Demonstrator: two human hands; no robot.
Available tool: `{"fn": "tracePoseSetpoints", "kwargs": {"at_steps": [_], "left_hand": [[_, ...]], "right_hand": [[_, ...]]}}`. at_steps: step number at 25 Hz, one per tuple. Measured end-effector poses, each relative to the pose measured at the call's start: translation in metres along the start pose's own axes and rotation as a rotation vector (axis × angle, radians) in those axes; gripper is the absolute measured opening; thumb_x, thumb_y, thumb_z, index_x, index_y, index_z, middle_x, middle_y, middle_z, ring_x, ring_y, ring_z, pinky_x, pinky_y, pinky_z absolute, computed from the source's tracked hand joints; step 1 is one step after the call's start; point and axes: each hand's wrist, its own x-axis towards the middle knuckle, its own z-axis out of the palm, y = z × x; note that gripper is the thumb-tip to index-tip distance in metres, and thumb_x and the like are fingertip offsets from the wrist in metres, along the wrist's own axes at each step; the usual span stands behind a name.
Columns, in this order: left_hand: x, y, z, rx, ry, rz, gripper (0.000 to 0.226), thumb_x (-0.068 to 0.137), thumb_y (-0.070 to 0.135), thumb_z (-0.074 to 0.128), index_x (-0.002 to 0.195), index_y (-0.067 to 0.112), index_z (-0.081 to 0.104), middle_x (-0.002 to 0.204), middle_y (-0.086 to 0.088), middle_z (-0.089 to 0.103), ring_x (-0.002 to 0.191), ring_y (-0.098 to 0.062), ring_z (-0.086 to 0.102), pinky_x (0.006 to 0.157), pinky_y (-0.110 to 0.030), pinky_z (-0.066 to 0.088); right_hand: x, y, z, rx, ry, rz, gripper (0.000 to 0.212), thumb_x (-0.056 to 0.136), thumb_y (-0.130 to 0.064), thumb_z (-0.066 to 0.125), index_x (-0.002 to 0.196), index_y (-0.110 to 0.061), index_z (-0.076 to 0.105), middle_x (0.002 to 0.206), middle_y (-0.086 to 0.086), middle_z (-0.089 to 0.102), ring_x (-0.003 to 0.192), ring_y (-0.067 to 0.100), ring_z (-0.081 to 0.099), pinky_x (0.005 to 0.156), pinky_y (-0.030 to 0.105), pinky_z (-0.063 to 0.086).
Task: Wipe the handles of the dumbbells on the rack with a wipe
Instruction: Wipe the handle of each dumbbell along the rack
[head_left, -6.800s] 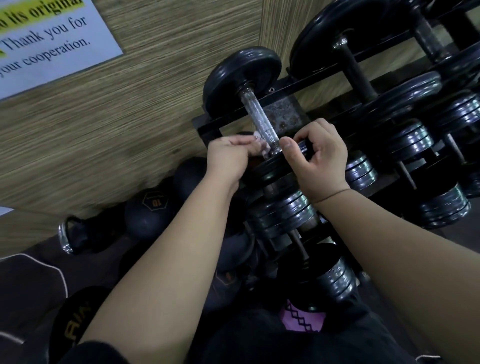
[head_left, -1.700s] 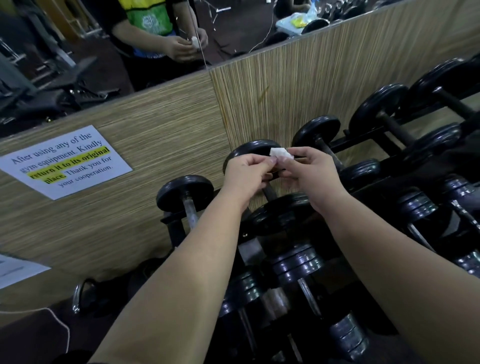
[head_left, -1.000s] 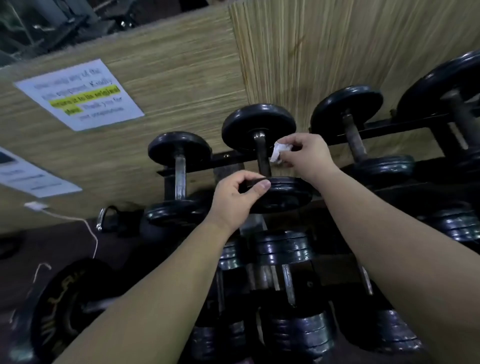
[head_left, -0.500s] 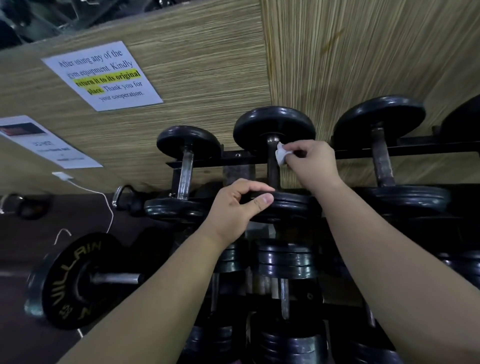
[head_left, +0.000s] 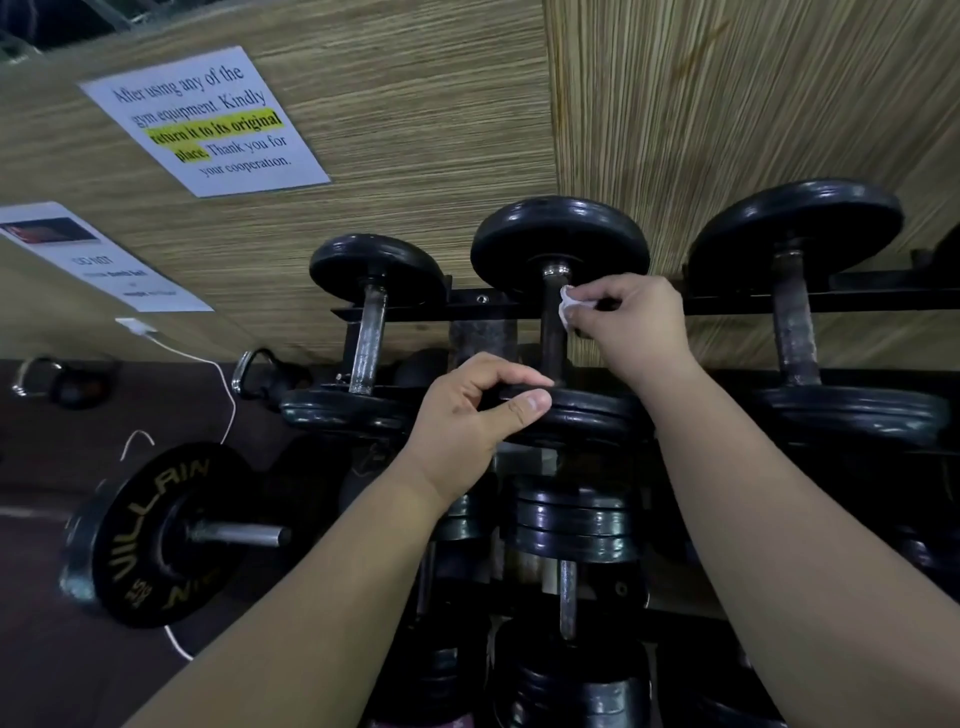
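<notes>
Head view: wall notice (head_left: 205, 120) reads "After using any of the gym equipment. Kindly return it to its original place. Thank you for your cooperation."; floor plate (head_left: 156, 535) marked "VILLAIN"; right hand (head_left: 626, 325) grip pinched shut on white wipe (head_left: 567, 309), pressed against middle dumbbell handle (head_left: 554, 338) on top rack rail (head_left: 467, 306); left hand (head_left: 467, 415) grip clamped round near plate (head_left: 587, 415).

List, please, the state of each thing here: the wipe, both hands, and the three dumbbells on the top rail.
wipe: crumpled, pressed on middle handle
right hand: pinching wipe
left hand: gripping middle dumbbell's near plate
middle dumbbell: racked, being wiped
left dumbbell: racked, untouched
right dumbbell: racked, untouched
</notes>
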Motion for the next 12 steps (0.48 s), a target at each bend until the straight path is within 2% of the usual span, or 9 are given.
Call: {"fn": "tracePoseSetpoints", "kwargs": {"at_steps": [2, 5, 7, 9, 12], "left_hand": [[0.001, -0.001, 0.0, -0.027, 0.012, -0.008, 0.016, 0.084, 0.024, 0.078, 0.098, 0.016, 0.08, 0.104, -0.012, 0.065, 0.101, -0.01, 0.065, 0.103, -0.032, 0.054], [0.003, -0.002, 0.002, -0.071, 0.028, -0.018, 0.014, 0.082, 0.02, 0.086, 0.093, 0.014, 0.081, 0.095, -0.003, 0.063, 0.094, -0.01, 0.065, 0.097, -0.029, 0.055], [0.002, -0.001, 0.006, -0.064, 0.068, -0.017, 0.022, 0.075, 0.028, 0.086, 0.09, 0.013, 0.081, 0.091, 0.003, 0.064, 0.091, -0.007, 0.066, 0.09, -0.023, 0.054], [0.002, 0.0, 0.009, -0.043, 0.104, -0.001, 0.027, 0.069, 0.036, 0.086, 0.086, 0.017, 0.081, 0.089, 0.006, 0.065, 0.09, -0.006, 0.067, 0.087, -0.021, 0.054], [0.001, -0.004, 0.01, -0.003, 0.107, 0.042, 0.018, 0.073, 0.041, 0.09, 0.083, 0.029, 0.081, 0.089, 0.01, 0.068, 0.096, -0.013, 0.068, 0.093, -0.031, 0.056]], "right_hand": [[-0.001, 0.003, 0.0, 0.0, -0.023, 0.004, 0.013, 0.086, -0.016, 0.08, 0.097, -0.024, 0.081, 0.093, -0.013, 0.07, 0.084, 0.0, 0.066, 0.067, 0.002, 0.046], [0.003, 0.001, 0.003, 0.011, 0.038, -0.015, 0.014, 0.087, -0.017, 0.079, 0.1, -0.023, 0.081, 0.102, -0.007, 0.073, 0.095, 0.006, 0.068, 0.086, 0.018, 0.055], [0.007, 0.001, 0.005, 0.004, 0.058, -0.022, 0.016, 0.087, -0.017, 0.078, 0.102, -0.022, 0.081, 0.104, -0.008, 0.072, 0.099, 0.006, 0.067, 0.095, 0.025, 0.055], [0.007, 0.004, 0.006, 0.019, 0.043, -0.011, 0.015, 0.087, -0.018, 0.079, 0.101, -0.024, 0.081, 0.102, -0.008, 0.073, 0.099, 0.008, 0.069, 0.096, 0.03, 0.056], [-0.006, 0.01, 0.0, 0.15, -0.056, 0.096, 0.015, 0.085, -0.015, 0.082, 0.095, -0.026, 0.082, 0.091, -0.003, 0.079, 0.087, 0.014, 0.076, 0.091, 0.038, 0.062]]}}
